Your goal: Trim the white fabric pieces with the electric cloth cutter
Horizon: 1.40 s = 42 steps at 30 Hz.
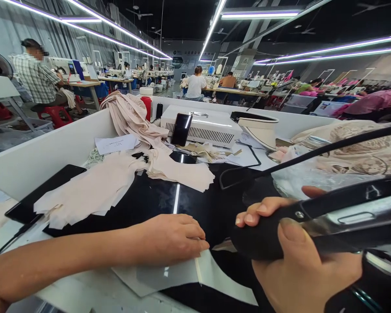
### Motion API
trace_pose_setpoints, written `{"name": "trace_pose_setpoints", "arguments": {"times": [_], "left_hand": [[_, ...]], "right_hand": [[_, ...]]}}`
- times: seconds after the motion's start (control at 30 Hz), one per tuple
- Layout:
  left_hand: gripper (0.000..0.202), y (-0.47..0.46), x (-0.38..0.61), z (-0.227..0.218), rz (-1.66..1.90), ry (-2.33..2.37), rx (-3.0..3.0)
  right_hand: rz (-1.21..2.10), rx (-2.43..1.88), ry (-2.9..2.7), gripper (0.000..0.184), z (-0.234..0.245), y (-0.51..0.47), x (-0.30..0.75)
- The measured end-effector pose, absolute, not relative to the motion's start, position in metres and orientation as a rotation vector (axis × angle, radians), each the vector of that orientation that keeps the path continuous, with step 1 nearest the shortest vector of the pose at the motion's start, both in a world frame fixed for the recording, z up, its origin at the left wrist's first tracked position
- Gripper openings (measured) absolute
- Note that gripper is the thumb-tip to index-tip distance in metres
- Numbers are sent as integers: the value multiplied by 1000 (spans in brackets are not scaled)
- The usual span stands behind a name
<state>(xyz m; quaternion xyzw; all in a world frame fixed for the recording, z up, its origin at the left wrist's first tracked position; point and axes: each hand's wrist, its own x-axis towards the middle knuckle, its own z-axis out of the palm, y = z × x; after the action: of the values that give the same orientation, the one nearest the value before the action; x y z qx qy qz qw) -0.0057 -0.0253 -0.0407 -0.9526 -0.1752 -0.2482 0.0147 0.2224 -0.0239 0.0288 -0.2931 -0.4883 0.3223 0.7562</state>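
Note:
My left hand lies low over a glossy black board. Its fingers are together and bent down at the edge of a translucent white sheet, which they grip or press; the undersides of the fingertips are hidden. My right hand is wrapped round the thick black end of a black and silver iron-like tool, raised above the board's right side. A small pale scrap shows below the tool. Beyond my left hand lie pale pink fabric pieces, layered with white backing.
A white vented box stands behind, a phone leaning on it. Red thread and draped fabric are left of it. A black cord crosses above lace and plastic at right. Low white walls border the table; people sew beyond.

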Motion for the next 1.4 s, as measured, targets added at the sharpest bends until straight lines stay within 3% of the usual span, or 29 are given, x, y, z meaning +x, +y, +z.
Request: {"name": "trace_pose_setpoints", "arguments": {"times": [0.4, 1.4], "left_hand": [[13, -36, -12, -42, -653, -648, -3035], [30, -38, -23, -44, -698, -618, -2973]], "right_hand": [[661, -589, -1047, 54, 23, -23, 204], [662, -562, -1072, 47, 11, -36, 212]]}}
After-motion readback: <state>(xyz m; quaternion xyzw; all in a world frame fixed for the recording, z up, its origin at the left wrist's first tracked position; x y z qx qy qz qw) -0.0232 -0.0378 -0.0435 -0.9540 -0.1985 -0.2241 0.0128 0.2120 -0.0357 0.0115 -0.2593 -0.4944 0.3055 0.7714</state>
